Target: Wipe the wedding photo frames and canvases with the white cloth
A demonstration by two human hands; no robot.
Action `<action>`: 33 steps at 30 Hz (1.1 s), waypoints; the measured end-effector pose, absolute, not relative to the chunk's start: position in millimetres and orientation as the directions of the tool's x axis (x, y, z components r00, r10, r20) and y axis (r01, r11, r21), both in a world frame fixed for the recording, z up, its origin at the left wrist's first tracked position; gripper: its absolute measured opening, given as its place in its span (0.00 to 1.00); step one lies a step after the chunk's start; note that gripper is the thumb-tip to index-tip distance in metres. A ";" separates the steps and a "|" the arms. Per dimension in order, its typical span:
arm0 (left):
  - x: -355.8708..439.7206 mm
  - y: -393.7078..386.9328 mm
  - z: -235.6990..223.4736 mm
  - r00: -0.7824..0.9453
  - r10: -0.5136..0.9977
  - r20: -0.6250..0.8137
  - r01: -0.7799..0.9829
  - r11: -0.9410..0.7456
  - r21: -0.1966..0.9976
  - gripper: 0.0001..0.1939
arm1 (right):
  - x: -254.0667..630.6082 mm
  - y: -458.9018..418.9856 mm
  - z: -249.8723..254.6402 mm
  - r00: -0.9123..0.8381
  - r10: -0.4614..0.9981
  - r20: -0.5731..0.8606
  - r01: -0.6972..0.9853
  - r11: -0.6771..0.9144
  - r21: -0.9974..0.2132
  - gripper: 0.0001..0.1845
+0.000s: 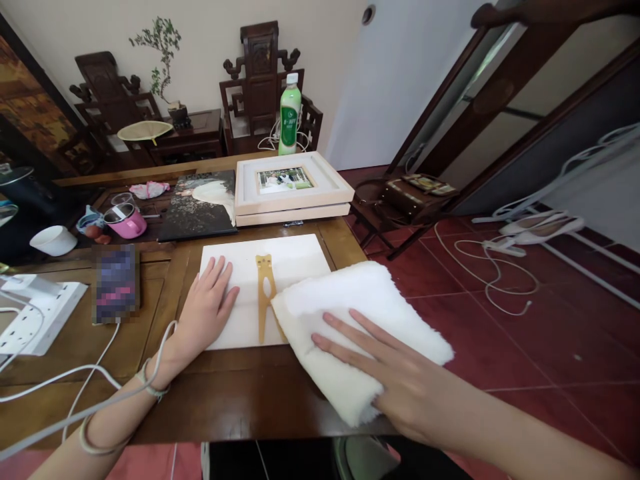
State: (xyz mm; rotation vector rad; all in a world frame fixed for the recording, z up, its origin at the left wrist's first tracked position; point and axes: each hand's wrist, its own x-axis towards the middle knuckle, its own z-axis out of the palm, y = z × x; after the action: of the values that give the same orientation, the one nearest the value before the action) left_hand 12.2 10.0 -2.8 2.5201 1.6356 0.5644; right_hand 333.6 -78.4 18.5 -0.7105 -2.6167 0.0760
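My left hand (207, 303) lies palm down with its fingers stretched out on the left part of a white flat sheet (300, 257). My right hand (385, 370) is on a folded white fluffy cloth (345, 290), fingers on its top and thumb hidden. Part of the cloth covers the sheet's right side, and part reaches past the table's edge. Between my hands, a flat golden piece (263, 313) with an eared, animal-like head and an oval hole lies on the sheet. The cloth hides some of its right side.
Stacked pale picture frames (295, 213), a dark photo panel (197, 223) and a green bottle (289, 113) stand behind the sheet. At left are a pink mug (131, 223), a white cup (53, 240), a blurred phone-like thing (117, 283), a power strip (45, 327) and loose cables.
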 end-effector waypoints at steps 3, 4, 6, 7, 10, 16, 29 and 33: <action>12.0 10.0 -2.9 0.364 0.895 0.258 0.866 -0.427 0.261 0.26 | 333.9 -51.6 23.0 -0.810 0.506 0.294 0.476 0.862 -0.173 0.17; 12.1 10.0 -2.9 0.363 0.895 0.258 0.867 -0.426 0.260 0.26 | 333.5 -39.8 24.4 -0.817 0.514 0.260 0.485 0.857 -0.173 0.18; 12.2 9.9 -3.0 0.363 0.896 0.256 0.867 -0.425 0.259 0.27 | 331.7 -13.8 26.4 -0.825 0.530 0.196 0.504 0.847 -0.167 0.19; 12.3 9.9 -3.0 0.363 0.896 0.255 0.867 -0.425 0.259 0.27 | 330.4 -0.2 26.8 -0.826 0.537 0.171 0.514 0.842 -0.165 0.20; 12.5 9.7 -2.4 0.366 0.896 0.252 0.866 -0.427 0.260 0.27 | 325.0 38.0 25.9 -0.812 0.564 0.153 0.546 0.825 -0.144 0.21; 12.7 9.4 -0.5 0.366 0.900 0.237 0.868 -0.422 0.262 0.27 | 317.1 71.5 21.7 -0.781 0.597 0.187 0.594 0.801 -0.077 0.23; 12.0 9.3 -2.6 0.360 0.902 0.240 0.865 -0.419 0.278 0.26 | 318.2 -78.0 17.2 -0.751 0.500 0.430 0.481 0.862 -0.163 0.17; 12.7 9.1 -1.7 0.357 0.905 0.231 0.871 -0.411 0.268 0.26 | 321.3 -87.1 24.5 -0.769 0.475 0.427 0.439 0.879 -0.188 0.16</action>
State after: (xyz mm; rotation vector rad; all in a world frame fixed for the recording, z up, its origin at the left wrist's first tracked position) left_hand 12.7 9.1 -1.7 2.5043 1.6456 0.5265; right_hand 321.3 -87.1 24.5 -0.6665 -2.5754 0.1057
